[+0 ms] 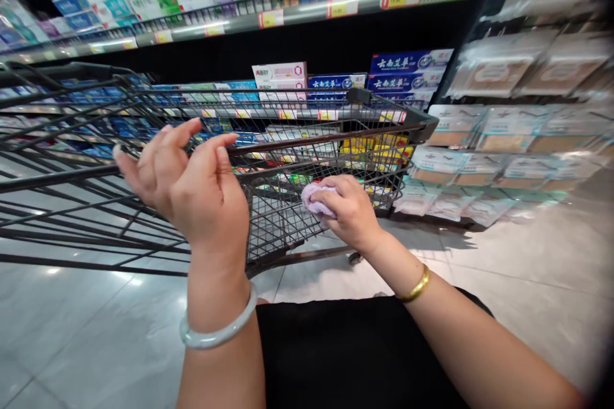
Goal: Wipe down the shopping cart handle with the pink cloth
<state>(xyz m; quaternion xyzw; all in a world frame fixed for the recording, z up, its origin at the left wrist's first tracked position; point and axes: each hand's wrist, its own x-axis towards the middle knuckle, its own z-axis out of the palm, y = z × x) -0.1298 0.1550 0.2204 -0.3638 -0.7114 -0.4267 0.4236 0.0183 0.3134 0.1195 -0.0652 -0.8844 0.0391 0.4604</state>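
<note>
A dark wire shopping cart [307, 140] stands in front of me in a shop aisle. My left hand [187, 172] is raised beside the cart's upper rail, fingers loosely curled and apart, with nothing in it. My right hand [348, 208] is closed on a crumpled pale purple cloth [314, 198] and presses it against the cart's wire mesh side. A pale green bangle sits on my left wrist and a gold bangle on my right wrist.
Shelves of boxed toothpaste [407, 67] with price tags run behind the cart. Hanging packets [508, 121] fill the rack at the right. Glossy grey floor tiles [503, 255] spread around the cart.
</note>
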